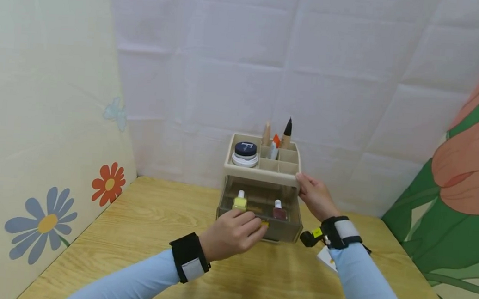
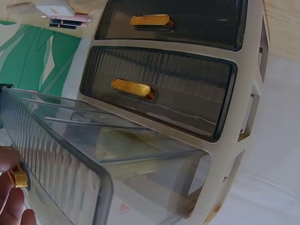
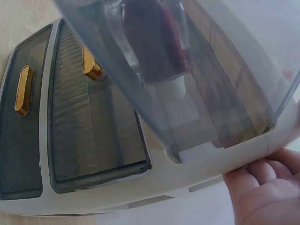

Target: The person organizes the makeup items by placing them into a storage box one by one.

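A beige cosmetics organizer (image 1: 261,174) with smoky clear drawers stands on the table. Its top drawer (image 1: 285,230) is pulled out. Inside it are a yellow nail polish bottle (image 1: 240,203) and a dark red nail polish bottle (image 1: 278,211), also visible in the right wrist view. My left hand (image 1: 233,232) pinches the drawer's gold handle (image 2: 19,177), fingers curled at it. With my right hand (image 1: 318,197) I grip the organizer's upper right corner, thumb on the front edge. Two lower drawers (image 2: 159,89) are closed, each with a gold handle.
In the organizer's top tray stand a navy-lidded jar (image 1: 245,149), a brown pen with a black tip (image 1: 287,133) and several slim tubes. A white card (image 1: 327,258) lies by my right wrist. A white cloth wall (image 1: 201,96) hangs close behind; floral panels flank the wooden table (image 1: 165,200).
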Demonstrator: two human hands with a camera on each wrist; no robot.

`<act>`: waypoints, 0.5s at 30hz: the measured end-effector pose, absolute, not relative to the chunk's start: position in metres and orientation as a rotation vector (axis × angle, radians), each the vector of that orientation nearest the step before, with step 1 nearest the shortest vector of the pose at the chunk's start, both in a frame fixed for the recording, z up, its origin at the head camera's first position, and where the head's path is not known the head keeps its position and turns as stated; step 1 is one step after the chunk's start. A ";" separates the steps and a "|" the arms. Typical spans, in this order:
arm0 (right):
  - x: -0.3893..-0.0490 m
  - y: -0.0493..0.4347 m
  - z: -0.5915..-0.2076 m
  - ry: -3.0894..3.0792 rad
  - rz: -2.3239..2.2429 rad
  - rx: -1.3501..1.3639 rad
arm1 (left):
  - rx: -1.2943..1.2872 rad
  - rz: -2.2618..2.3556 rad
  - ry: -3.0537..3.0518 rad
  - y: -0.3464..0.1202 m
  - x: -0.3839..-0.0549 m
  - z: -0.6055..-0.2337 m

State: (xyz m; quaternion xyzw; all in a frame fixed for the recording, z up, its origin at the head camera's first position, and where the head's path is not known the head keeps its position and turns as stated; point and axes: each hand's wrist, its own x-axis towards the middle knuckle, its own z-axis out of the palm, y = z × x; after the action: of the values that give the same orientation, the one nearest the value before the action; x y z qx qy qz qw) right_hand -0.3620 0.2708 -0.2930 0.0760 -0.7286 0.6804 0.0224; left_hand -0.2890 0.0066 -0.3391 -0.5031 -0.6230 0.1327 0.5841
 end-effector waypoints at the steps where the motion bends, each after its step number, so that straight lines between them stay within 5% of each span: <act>1: -0.362 0.271 -0.293 -2.258 2.105 0.237 | -1.172 0.309 -1.452 0.007 -0.289 -0.339; 15: -0.360 0.269 -0.291 -2.268 2.103 0.227 | -1.162 0.300 -1.390 0.012 -0.298 -0.329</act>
State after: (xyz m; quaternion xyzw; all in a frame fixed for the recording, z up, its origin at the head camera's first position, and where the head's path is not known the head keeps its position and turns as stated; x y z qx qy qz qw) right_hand -0.3601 0.2695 -0.2914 0.0731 -0.7312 0.6780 0.0200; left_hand -0.2977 0.0120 -0.3292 -0.5029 -0.6014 0.1299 0.6071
